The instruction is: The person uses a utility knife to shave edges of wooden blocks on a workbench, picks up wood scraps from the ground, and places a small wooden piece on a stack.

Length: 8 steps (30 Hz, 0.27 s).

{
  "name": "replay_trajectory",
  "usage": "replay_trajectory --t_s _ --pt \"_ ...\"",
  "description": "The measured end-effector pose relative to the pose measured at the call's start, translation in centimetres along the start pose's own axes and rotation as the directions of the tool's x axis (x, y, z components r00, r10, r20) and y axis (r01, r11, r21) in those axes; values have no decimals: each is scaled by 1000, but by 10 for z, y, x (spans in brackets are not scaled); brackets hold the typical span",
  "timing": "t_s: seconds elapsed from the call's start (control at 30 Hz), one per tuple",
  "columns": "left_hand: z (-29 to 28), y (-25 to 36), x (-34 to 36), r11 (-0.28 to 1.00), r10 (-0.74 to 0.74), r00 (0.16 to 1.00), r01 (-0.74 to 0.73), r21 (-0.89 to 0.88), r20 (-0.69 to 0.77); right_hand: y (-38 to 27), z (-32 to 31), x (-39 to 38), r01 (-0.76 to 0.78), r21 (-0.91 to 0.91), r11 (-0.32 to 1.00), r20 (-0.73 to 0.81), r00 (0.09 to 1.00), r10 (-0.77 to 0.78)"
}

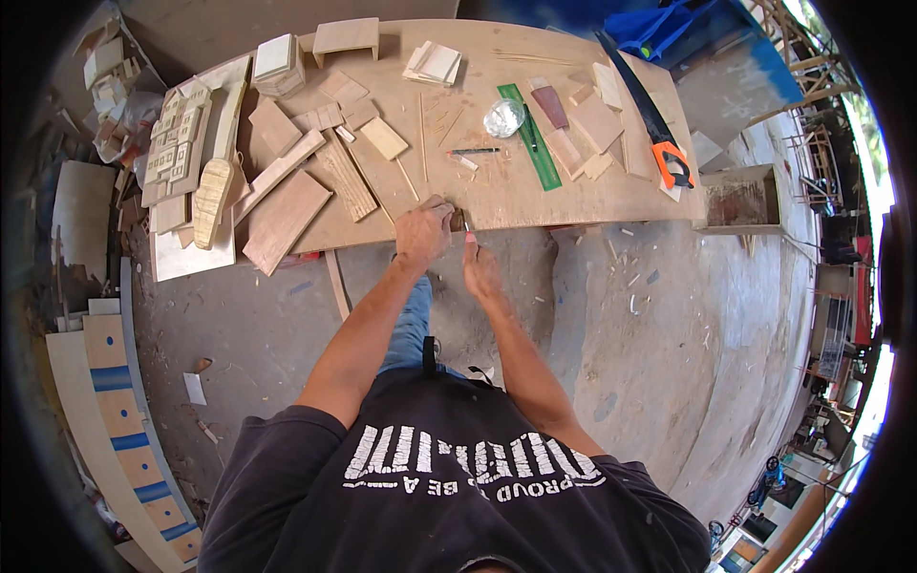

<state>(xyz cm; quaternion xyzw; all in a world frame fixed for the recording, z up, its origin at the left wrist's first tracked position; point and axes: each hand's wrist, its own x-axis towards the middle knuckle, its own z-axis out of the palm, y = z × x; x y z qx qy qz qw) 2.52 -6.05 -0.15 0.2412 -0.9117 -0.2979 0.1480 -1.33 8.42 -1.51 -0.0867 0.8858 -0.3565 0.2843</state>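
Note:
At the near edge of the wooden worktable, my left hand is closed on a small brown wood piece, pressing it against the tabletop edge. My right hand is just right of it and below the edge, its fingers wrapped round a slim knife whose short, shiny blade points up beside the wood. Most of the knife's handle is hidden in the fist. Beyond my hands lie a dark pencil with an orange part and a small pale offcut.
A green ruler, a clear crumpled-looking container and a handsaw with an orange handle lie to the right. Boards and a carved wooden house front crowd the left. A rusty box stands beyond the right end.

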Motion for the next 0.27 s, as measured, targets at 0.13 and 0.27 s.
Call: replay_trajectory --t_s 0.13,0.27 --pt "3 -4 1 998 -11 1000 9 58 26 -21 -3 -3 21 -80 997 0 1000 -21" --pt "5 4 3 995 -48 996 41 87 79 -12 6 16 -68 -108 992 -1 998 69"
